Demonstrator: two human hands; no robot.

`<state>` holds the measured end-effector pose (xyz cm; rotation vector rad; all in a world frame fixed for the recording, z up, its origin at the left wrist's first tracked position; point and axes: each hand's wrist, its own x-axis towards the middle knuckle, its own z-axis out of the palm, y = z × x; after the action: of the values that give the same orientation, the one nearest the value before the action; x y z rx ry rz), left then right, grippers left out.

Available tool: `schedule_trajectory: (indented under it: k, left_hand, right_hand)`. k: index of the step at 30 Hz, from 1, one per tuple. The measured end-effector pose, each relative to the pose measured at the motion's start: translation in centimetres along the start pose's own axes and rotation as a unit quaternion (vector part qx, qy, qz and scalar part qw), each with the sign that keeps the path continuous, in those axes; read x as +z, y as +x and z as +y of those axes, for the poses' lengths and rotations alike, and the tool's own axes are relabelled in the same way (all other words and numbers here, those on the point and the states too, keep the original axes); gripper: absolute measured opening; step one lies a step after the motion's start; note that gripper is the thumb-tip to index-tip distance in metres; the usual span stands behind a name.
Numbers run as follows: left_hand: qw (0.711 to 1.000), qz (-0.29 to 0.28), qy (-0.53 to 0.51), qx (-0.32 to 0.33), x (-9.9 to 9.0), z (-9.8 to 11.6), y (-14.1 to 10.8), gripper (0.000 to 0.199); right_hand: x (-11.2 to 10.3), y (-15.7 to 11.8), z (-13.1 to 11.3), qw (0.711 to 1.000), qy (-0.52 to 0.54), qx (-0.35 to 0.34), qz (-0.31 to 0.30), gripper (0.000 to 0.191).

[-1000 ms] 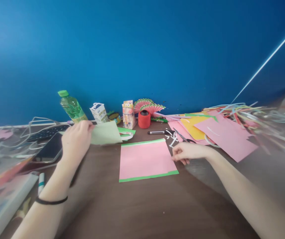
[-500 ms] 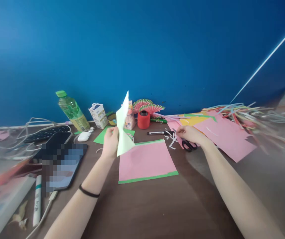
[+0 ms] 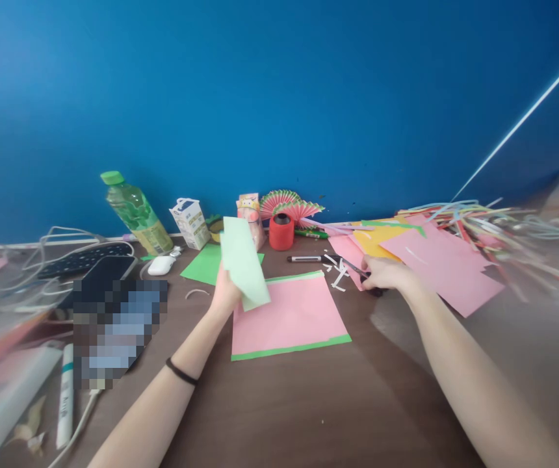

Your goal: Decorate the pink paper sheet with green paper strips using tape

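My left hand (image 3: 225,290) is closed on a pale green sheet of paper (image 3: 245,263), held up and tilted over the far left part of a pink sheet (image 3: 286,315) with green strips along its near and far edges. The pink sheet lies flat on the table. On the right, my right hand (image 3: 384,272) is closed on the black handles of a pair of scissors (image 3: 355,267). Their blades point to the left, and the hand covers most of the handles. Small white paper scraps (image 3: 340,276) lie beside the blades, near a black pen (image 3: 309,259).
A green sheet (image 3: 201,265), a milk carton (image 3: 190,224), a tilted green bottle (image 3: 138,214) and a red roll (image 3: 281,233) stand or lie toward the wall. Pink sheets (image 3: 445,266) and a pile of paper strips (image 3: 469,224) are at right. Phones, cables and a marker (image 3: 65,396) lie left.
The pale green sheet has turned from nearly edge-on to show its face and come lower. My right hand has moved slightly right and down and taken hold of the scissors' handles.
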<state>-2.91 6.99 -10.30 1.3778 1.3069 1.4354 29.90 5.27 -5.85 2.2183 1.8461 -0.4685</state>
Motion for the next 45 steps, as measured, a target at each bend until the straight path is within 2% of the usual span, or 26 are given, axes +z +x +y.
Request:
schedule_trajectory:
  k: [3, 6, 10, 13, 15, 19, 23, 26, 28, 29, 30, 32, 34, 35, 37, 39, 41, 43, 45]
  left_hand:
    - [0.995, -0.002, 0.099, -0.001, -0.1, 0.8, -0.2, 0.028]
    - [0.99, -0.018, 0.14, -0.008, -0.2, 1.7, -0.3, 0.042]
    - [0.997, -0.053, -0.005, -0.06, -0.2, 2.6, -0.3, 0.074]
    - [0.988, -0.039, -0.107, -0.105, -0.1, 2.9, -0.1, 0.086]
    - [0.979, -0.032, -0.152, -0.133, -0.2, 3.1, 0.1, 0.078]
    - [0.974, -0.038, -0.168, -0.15, -0.5, 3.4, 0.3, 0.04]
    - [0.981, 0.025, -0.144, -0.123, -0.8, 4.0, 0.4, 0.035]
    - [0.986, 0.055, -0.125, -0.096, -0.5, 5.0, 0.1, 0.031]
    - [0.99, 0.054, -0.114, -0.068, 0.1, 5.8, -0.5, 0.028]
    - [0.992, 0.045, -0.111, -0.044, 0.4, 6.2, -1.0, 0.027]
    - [0.994, 0.031, -0.099, -0.021, 0.8, 6.5, -1.5, 0.024]
    - [0.997, -0.001, -0.073, -0.004, 1.7, 7.1, -2.6, 0.022]
    - [0.998, -0.025, -0.06, -0.003, 2.5, 7.5, -3.8, 0.022]
    - [0.996, -0.049, -0.07, -0.011, 2.9, 7.6, -4.3, 0.022]
    - [0.986, -0.114, -0.118, -0.03, 3.6, 7.8, -5.2, 0.021]
    - [0.969, -0.174, -0.17, -0.043, 4.0, 7.9, -5.8, 0.029]
    - [0.958, -0.21, -0.192, -0.048, 4.2, 8.0, -6.0, 0.036]
    - [0.96, -0.208, -0.18, -0.051, 4.2, 8.0, -6.0, 0.035]
    - [0.976, -0.161, -0.137, -0.05, 3.9, 7.8, -5.6, 0.026]
  right_hand:
    - [0.0, 0.1, 0.2, 1.0, 0.004, -0.003, -0.009, 0.042]
    - [0.2, 0.4, 0.3, 1.0, 0.005, -0.001, -0.009, 0.044]
    - [0.2, 0.4, 0.5, 1.0, 0.018, 0.007, -0.011, 0.045]
    - [-0.3, 0.0, 0.4, 0.999, 0.03, 0.015, -0.006, 0.046]
    - [-0.9, -0.5, 0.4, 0.999, 0.04, 0.019, -0.003, 0.05]
    - [-1.9, -1.7, 0.6, 0.998, 0.058, 0.012, -0.002, 0.046]
    - [-2.8, -2.7, 1.5, 0.99, 0.127, -0.025, 0.061, 0.039]
    - [-3.5, -3.6, 1.5, 0.955, 0.247, -0.067, 0.153, 0.036]
    - [-3.9, -4.3, 0.2, 0.917, 0.326, -0.102, 0.207, 0.034]
    - [-3.9, -4.7, -0.8, 0.898, 0.365, -0.128, 0.209, 0.034]
    - [-3.7, -5.1, -2.1, 0.876, 0.413, -0.171, 0.183, 0.034]
    - [-2.9, -5.8, -5.1, 0.809, 0.498, -0.287, 0.123, 0.035]
    - [-1.6, -6.5, -8.0, 0.754, 0.565, -0.325, 0.077, 0.041]
    - [-0.9, -6.9, -9.2, 0.738, 0.585, -0.332, 0.056, 0.046]
    - [0.4, -7.4, -11.0, 0.724, 0.593, -0.349, 0.048, 0.054]
    - [1.3, -7.5, -11.7, 0.723, 0.582, -0.359, 0.1, 0.055]
    - [1.7, -7.4, -11.8, 0.72, 0.587, -0.346, 0.132, 0.051]
    - [1.7, -7.1, -11.5, 0.715, 0.604, -0.324, 0.139, 0.044]
    - [1.6, -6.8, -11.1, 0.711, 0.615, -0.313, 0.137, 0.038]
